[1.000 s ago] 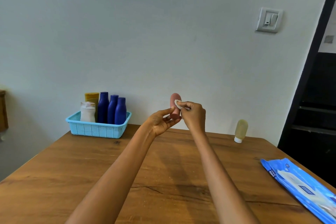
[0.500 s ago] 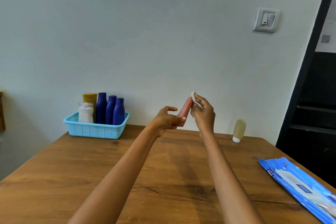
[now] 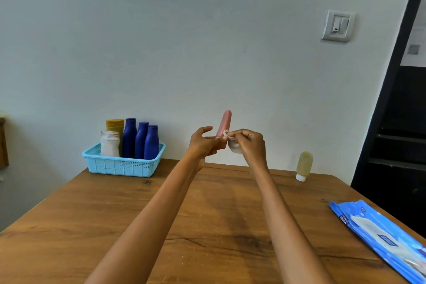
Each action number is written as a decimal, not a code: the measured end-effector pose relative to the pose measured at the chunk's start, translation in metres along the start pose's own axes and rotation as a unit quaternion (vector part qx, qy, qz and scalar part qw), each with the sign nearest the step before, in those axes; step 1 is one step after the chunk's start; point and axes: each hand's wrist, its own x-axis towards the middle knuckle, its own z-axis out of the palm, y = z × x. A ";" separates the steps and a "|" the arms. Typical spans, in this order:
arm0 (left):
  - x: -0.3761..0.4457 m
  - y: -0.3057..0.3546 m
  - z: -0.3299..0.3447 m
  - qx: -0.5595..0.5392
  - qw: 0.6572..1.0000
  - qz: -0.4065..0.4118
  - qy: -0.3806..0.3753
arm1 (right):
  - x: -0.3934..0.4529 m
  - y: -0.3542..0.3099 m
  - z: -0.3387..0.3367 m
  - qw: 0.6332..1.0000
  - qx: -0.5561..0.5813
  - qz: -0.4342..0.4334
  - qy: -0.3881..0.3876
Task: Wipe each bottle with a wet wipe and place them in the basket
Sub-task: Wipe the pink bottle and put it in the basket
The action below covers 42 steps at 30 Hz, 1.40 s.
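One pink bottle stands nearly upright in the air above the far part of the counter, tilted slightly to the right at its top. Its lower end rests in the left hand, whose lower fingers curl round the base while the index finger and thumb stick out loosely above. Just to the right, the right hand pinches a crumpled white wet wipe between thumb and fingertips and presses it against the lower side of the pink bottle. Both forearms reach out over the wooden counter from the near edge.

At the far left corner of the counter sits a light blue basket. Inside it stand three dark blue bottles side by side, a yellow tube behind them to the left, and a white bottle at the front left. Well apart from the hands, near the far right edge of the counter, a pale yellow bottle stands on its white cap. Along the near right edge lies a blue pack of wet wipes, flat on the wood. A light switch is mounted on the wall behind.
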 end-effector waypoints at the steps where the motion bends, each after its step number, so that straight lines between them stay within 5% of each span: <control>1: 0.000 -0.001 -0.001 -0.025 0.999 -0.019 -0.013 | 0.000 -0.001 0.000 1.000 0.006 0.012 0.007; 6: 0.001 -0.006 0.001 -0.103 0.993 -0.029 -0.040 | 0.000 -0.003 -0.004 0.978 0.119 0.134 0.111; 15: -0.002 -0.009 0.002 0.001 0.991 0.122 0.055 | -0.008 -0.001 0.022 0.927 0.202 0.296 -0.112; 19: 0.000 -0.008 0.000 0.077 0.982 0.165 0.052 | -0.007 0.005 0.020 0.895 0.259 0.336 -0.141; 23: 0.003 -0.012 0.002 0.147 0.969 0.185 0.071 | -0.007 0.008 0.016 0.905 0.213 0.346 -0.125; 28: 0.003 -0.013 0.003 0.134 0.977 0.157 0.058 | 0.000 0.004 0.004 0.934 0.219 0.281 0.016; 33: -0.008 -0.004 0.012 0.092 0.991 0.093 -0.039 | 0.003 -0.007 0.000 0.953 0.246 0.144 0.100; 42: -0.013 0.000 0.010 0.077 0.990 0.052 -0.108 | 0.003 0.000 0.005 0.995 0.025 -0.076 0.057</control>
